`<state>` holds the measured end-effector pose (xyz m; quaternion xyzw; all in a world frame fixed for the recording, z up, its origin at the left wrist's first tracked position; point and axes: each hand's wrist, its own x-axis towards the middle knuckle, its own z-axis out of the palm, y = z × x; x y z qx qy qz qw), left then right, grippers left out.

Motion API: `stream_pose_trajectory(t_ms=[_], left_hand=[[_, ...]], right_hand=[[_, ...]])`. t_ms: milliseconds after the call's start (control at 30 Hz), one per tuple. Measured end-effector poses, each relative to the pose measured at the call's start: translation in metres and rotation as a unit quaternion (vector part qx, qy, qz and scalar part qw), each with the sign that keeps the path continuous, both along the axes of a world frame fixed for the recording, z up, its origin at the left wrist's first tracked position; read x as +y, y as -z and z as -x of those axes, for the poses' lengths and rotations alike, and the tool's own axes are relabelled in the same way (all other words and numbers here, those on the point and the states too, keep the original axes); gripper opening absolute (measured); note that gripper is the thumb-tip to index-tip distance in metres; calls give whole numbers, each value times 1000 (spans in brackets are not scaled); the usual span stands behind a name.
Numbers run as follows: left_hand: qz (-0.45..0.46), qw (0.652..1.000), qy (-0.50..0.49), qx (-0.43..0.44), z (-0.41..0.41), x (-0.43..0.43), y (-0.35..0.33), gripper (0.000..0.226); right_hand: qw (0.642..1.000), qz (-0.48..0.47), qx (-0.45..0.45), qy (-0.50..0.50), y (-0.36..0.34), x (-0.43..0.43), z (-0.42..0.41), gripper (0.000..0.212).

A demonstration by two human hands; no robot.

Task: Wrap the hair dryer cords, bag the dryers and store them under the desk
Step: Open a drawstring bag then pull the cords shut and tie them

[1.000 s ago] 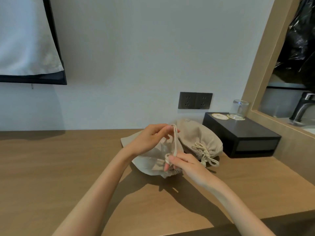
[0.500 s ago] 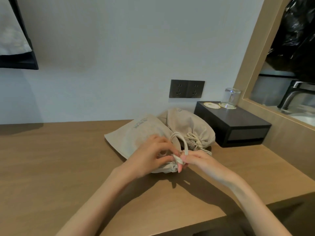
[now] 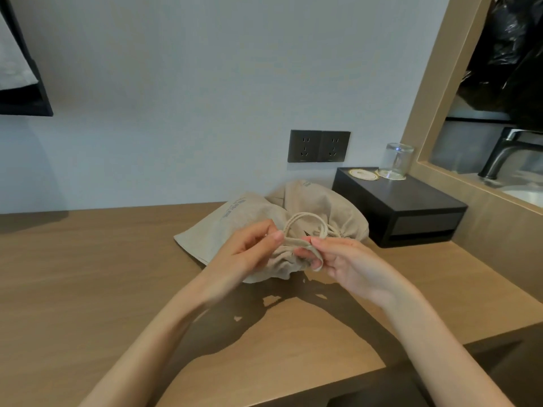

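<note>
Pinching the drawstring [image 3: 304, 215] of the near cloth bag [image 3: 232, 227] with left hand [image 3: 249, 257] and right hand [image 3: 349, 265], over the wooden desk [image 3: 88, 274]; second bag [image 3: 338, 210] touching just behind.

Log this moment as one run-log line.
step: closing near bag | left hand: pinches drawstring | right hand: pinches drawstring | far bag: cinched, behind | bags: on desk

Wooden desk [image 3: 88, 289], two beige drawstring bags [image 3: 223, 227], black box [image 3: 405, 207]
</note>
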<state>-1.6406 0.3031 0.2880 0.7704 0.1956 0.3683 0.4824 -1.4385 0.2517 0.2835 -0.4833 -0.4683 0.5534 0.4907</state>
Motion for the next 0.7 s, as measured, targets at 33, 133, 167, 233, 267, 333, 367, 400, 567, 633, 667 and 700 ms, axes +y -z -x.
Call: stream_pose_trajectory(t_ms=[33,133,167,233,267,333,367,400,567,633,667,700], left_hand=[[20,999,32,9,0,-2,-1,29],[65,982,155,91,1,-7,1,29],[72,972,183,127,0,-7,2,28],[76,953,221,195,1,-5,2,27],[73,942,235,227,2,-3,2,27],[67,920,256,290,5,2,3,25],[69,908,265,317,6,4,4,25],[72,898,271,338,8,6,5,25],[-29,957,72,279,2,4,11,30],[-157,970,-95,158,-3,3,13,25],[-232,951,-162,124,-4,5,14,20],[-278,935,-192,112,-4,8,16,15]], right_hand=[[1000,12,28,7,0,1,1,30],[993,41,107,30,-2,4,4,14],[991,47,118,33,-2,4,4,13],[993,51,105,23,-2,3,2,16],[995,46,83,10,-3,1,1,16],[999,30,24,-16,-6,-3,-2,16],[999,22,-6,-24,-8,-5,-3,14],[999,13,-38,-30,-10,-6,-4,12],[980,-64,-188,3,-18,-12,1,10],[966,-104,-237,26,-21,-13,2,10],[956,-124,-265,29,-22,-13,2,9],[945,-142,-291,31,-22,-13,3,9]])
